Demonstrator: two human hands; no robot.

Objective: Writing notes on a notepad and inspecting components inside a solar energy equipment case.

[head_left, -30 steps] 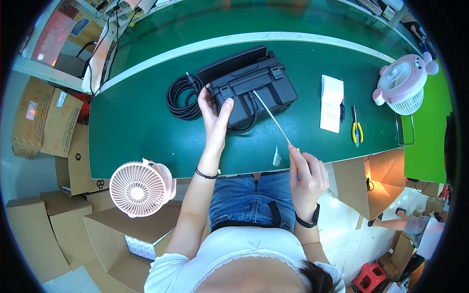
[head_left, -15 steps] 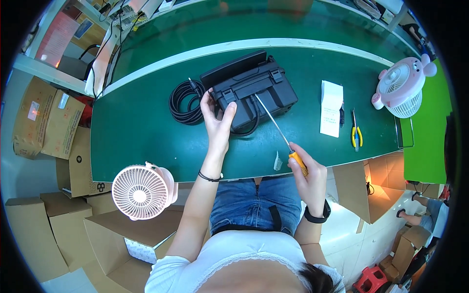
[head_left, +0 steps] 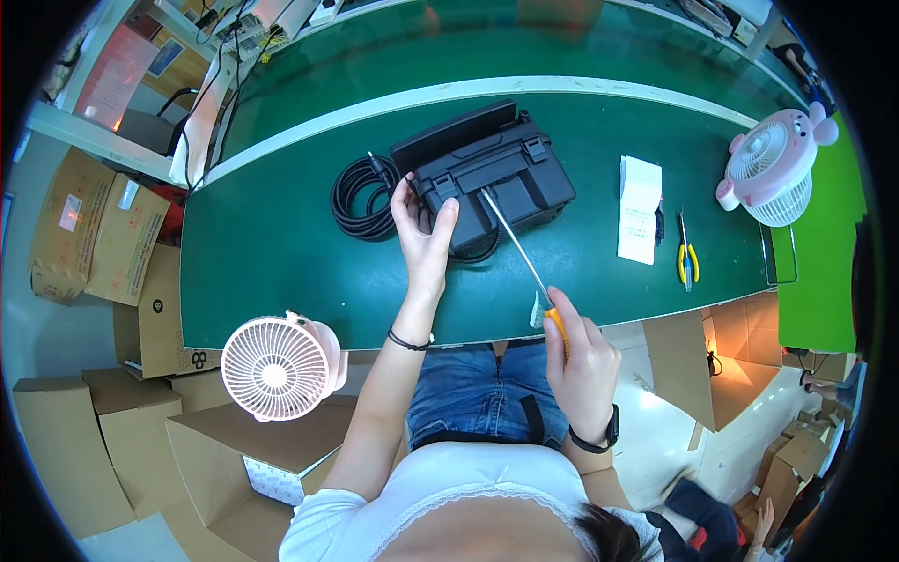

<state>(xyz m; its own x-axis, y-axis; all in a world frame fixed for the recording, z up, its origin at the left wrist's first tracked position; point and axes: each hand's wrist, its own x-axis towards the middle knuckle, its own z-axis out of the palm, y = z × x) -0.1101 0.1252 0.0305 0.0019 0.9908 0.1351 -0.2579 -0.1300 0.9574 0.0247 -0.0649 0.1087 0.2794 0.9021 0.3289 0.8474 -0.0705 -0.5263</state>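
A black hard plastic case (head_left: 546, 192) lies tilted on the green table, with a black flap or panel raised along its far side. My left hand (head_left: 426, 248) grips its left end, thumb on the near face and fingers round the corner. In my right hand (head_left: 582, 361) is a screwdriver (head_left: 513, 236) with an orange handle and a long metal shaft. Its tip meets the near face of the case, beside a latch; exact contact is too small to tell. A coiled black cable (head_left: 342, 221) sits left of the case, and a ribbed black hose curves below it.
A notepad (head_left: 639, 225) and yellow-handled pliers (head_left: 694, 265) lie to the right. A pink animal-shaped fan (head_left: 787, 155) stands at the far right. Another pink fan (head_left: 276, 370) is at the near left edge. Cardboard boxes (head_left: 70, 450) surround the table. Someone's legs (head_left: 707, 510) show lower right.
My right hand has turned and shifted slightly left and down, and the screwdriver tip sits a little lower on the case. My left hand keeps its hold. Another person has appeared at lower right.
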